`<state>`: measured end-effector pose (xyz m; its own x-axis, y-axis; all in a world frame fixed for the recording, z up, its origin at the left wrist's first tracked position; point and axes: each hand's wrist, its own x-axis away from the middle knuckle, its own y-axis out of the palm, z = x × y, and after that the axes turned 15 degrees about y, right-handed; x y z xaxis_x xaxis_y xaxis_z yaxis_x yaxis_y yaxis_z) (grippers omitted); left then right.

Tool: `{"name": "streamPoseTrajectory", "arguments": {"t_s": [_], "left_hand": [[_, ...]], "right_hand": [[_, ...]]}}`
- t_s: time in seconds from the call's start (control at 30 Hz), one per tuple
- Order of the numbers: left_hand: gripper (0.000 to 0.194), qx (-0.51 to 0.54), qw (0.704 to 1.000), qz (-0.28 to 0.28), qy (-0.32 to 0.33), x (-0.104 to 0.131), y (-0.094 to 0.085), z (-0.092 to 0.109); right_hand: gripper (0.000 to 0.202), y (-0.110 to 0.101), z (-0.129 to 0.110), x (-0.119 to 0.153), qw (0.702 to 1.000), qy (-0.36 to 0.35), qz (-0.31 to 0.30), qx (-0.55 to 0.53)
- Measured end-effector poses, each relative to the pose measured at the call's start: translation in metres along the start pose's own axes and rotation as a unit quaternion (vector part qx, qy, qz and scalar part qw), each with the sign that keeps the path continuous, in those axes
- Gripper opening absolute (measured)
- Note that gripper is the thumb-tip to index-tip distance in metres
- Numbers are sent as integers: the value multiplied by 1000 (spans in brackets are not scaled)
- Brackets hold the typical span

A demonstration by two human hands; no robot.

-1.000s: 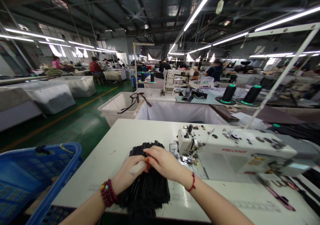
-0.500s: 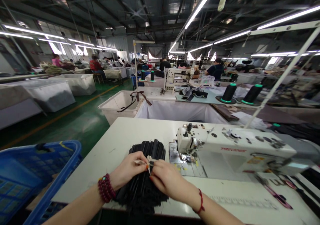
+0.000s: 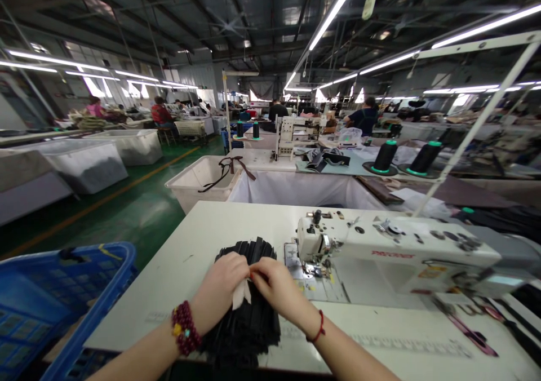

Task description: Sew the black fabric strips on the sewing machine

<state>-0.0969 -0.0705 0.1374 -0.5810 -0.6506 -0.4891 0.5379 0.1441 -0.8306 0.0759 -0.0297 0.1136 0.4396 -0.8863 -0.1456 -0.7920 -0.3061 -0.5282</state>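
Note:
A thick bundle of black strips [image 3: 249, 327] lies on the white sewing table. Over its upper middle, my left hand [image 3: 222, 291] is closed on a pale cloth strip [image 3: 241, 294], whose loose end hangs below the fingers. My right hand [image 3: 279, 288] touches the left one at the fingertips, its thumb and forefinger pinched at the same strip. The bit between the fingertips is mostly hidden. Just right of the bundle is the needle area of a white sewing machine [image 3: 393, 257].
A blue basket [image 3: 99, 291] stands at the left of the table [image 3: 211, 217]. Behind it are a white bin [image 3: 198, 181] and black thread cones [image 3: 384, 157]. Pink-handled scissors [image 3: 473, 336] lie at the right. Several people sit farther back.
My hands have drawn together and the left has turned over, its back now covering more of the bundle. A wider pale end now hangs below the fingers.

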Motion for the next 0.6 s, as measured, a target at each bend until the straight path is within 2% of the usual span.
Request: {"name": "streamPoseTrajectory", "arguments": {"t_s": [0.07,0.13,0.23,0.33,0.47,0.6], "left_hand": [[22,-47,998,-3,51,0,3,-3],[19,-74,995,11,68,1,6,-4],[18,-107,992,21,55,4,9,-2],[15,-136,991,18,5,6,8,0],[14,-163,986,-7,-48,10,4,0],[18,-171,983,-65,-22,15,-2,5]], "right_hand": [[25,1,2,-4,1000,6,-15,-20],[26,0,5,-9,997,12,-55,-46],[25,-2,10,-15,991,21,-115,-60],[26,-2,11,-19,989,29,-132,-54],[23,0,9,-17,996,17,-78,-27],[18,8,12,-15,1000,29,-2,-5]]}}
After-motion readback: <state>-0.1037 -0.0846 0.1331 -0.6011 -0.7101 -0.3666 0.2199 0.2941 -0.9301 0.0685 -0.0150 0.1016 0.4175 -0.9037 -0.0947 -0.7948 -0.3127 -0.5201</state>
